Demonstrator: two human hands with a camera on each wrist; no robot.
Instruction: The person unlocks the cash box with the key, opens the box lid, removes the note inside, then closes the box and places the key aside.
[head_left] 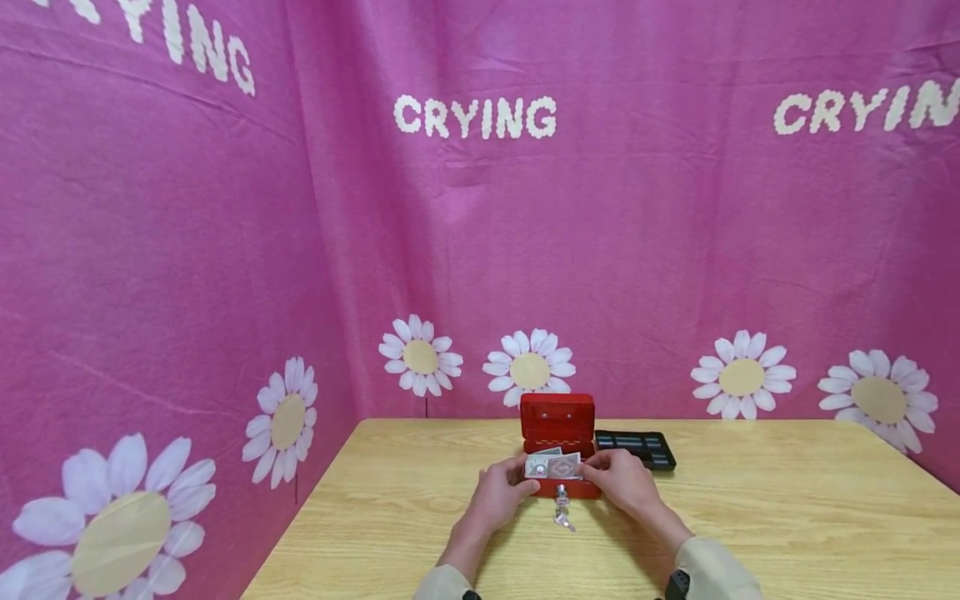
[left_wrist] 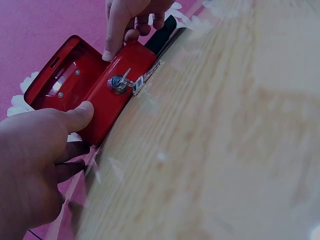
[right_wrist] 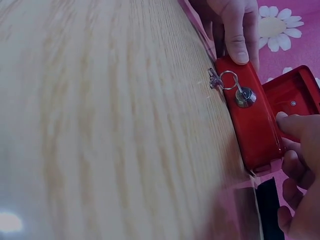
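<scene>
A red metal cash box (head_left: 564,489) stands on the table with its lid (head_left: 557,417) raised. Several flat printed pieces that look like cards (head_left: 564,466) lie inside, up to the rim. Keys on a ring (head_left: 562,518) hang from the lock (left_wrist: 117,84) on its front. My left hand (head_left: 498,491) grips the box's left end, thumb on the front and fingers round the side. At the right end my right hand (head_left: 624,481) has its thumb over the rim beside the cards and its other fingers curled outside the wall. Whether that thumb touches a card cannot be told.
A black compartment tray (head_left: 660,450) lies behind and to the right of the box, close to my right hand. The wooden table (head_left: 360,500) ends at a pink cloth backdrop (head_left: 630,250) printed with daisies and lettering.
</scene>
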